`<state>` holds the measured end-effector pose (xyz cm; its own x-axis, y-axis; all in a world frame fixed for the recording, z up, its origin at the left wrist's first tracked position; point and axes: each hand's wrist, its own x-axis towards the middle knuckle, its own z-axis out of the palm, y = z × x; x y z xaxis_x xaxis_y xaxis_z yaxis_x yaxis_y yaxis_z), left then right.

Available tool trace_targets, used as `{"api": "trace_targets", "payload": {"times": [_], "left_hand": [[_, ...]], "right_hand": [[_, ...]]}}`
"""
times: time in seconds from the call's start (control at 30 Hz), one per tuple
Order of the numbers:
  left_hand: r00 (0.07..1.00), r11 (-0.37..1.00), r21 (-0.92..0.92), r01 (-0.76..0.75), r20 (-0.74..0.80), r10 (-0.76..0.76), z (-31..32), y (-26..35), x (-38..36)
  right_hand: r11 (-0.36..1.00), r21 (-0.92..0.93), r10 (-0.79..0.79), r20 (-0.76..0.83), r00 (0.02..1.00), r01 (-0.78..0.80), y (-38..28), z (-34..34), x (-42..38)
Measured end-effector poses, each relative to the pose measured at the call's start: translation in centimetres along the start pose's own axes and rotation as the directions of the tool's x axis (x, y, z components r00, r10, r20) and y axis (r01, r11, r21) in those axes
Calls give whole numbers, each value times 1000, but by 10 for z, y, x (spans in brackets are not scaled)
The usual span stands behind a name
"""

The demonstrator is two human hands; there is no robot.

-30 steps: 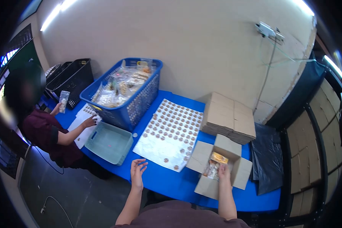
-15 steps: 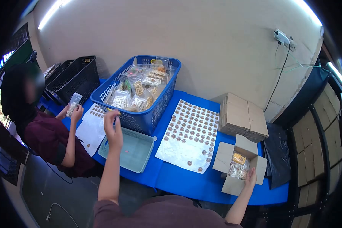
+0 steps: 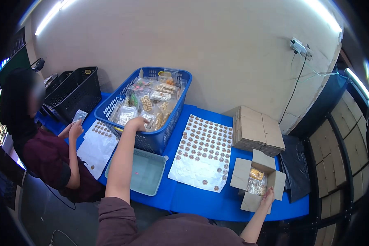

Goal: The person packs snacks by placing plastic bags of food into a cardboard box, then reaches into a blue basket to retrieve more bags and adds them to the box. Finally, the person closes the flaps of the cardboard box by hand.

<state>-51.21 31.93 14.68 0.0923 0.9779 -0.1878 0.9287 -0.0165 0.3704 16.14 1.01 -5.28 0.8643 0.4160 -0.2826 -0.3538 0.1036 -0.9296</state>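
My left hand [image 3: 137, 124] reaches over the near rim of a blue plastic basket [image 3: 153, 141] filled with clear packets of snacks [image 3: 145, 103]. Its fingers bend down against the packets at the near right; whether they pinch one is hidden. My right hand [image 3: 268, 198] grips the near right side of an open cardboard box [image 3: 250, 201], fingers at the wall and flap. Inside the box lie a packet of orange-yellow snacks [image 3: 256, 174] and packets of pale snacks [image 3: 256, 187]. The box's flaps are spread outward.
A green tray [image 3: 147, 189] sits before the basket. Sticker sheets [image 3: 188, 172] lie on the blue table [image 3: 192, 201]. Folded cartons [image 3: 258, 125] are stacked behind the box, beside black plastic [image 3: 295, 164]. At left, a co-worker [image 3: 49, 151] holds a small packet [image 3: 80, 116] near black crates [image 3: 76, 94].
My left hand has come down and forward from in front of the basket onto its packets. My right hand stays on the box. The co-worker's packet is tilted differently.
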Motion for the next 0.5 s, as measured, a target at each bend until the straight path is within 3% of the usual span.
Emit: {"api": "trace_targets", "payload": {"times": [0.07, 0.13, 0.17, 0.2, 0.23, 0.27, 0.3, 0.33, 0.4, 0.43, 0.47, 0.5], "left_hand": [[988, 994, 76, 79, 130, -89, 12, -9, 19], [990, 987, 157, 39, 126, -59, 14, -5, 18], [987, 989, 59, 132, -100, -126, 16, -1, 18], [926, 978, -58, 200, -314, -208, 17, 1, 19], [926, 978, -59, 200, -316, -209, 13, 8, 8], [829, 975, -219, 20, -541, -139, 7, 13, -6], [666, 928, -318, -193, -737, -114, 4, 16, -15], [664, 929, -315, -193, -739, -113, 5, 14, -16], [478, 859, -410, -308, -847, -233, 3, 14, -23], [595, 795, -518, -315, -760, -260, -2, 19, -35], [595, 796, -517, -315, -761, -258, 1, 17, -36], [670, 501, -695, -517, -692, -269, 5, 12, -35]], "right_hand": [[1000, -4, -17, 8, 1000, 17, 1, 2, 0], [999, -13, -31, 12, 999, 31, 0, 1, -6], [999, 19, -29, -29, 999, 29, 0, 1, -9], [998, 51, -26, -68, 997, 29, -2, 3, -11], [998, 53, -27, -66, 997, 30, 1, 0, -6], [997, 67, -41, -67, 997, 45, 3, -5, -1], [995, 82, -53, -69, 996, 59, 3, -4, 0], [995, 84, -52, -66, 996, 57, 3, -2, 1], [995, 86, -44, -113, 993, 54, 5, -2, 5], [995, 88, -42, -113, 993, 52, 9, -2, 7], [988, -37, -146, 32, 989, 148, 15, 0, 9], [956, -143, -230, 188, 955, 258, 19, 1, 13]]}}
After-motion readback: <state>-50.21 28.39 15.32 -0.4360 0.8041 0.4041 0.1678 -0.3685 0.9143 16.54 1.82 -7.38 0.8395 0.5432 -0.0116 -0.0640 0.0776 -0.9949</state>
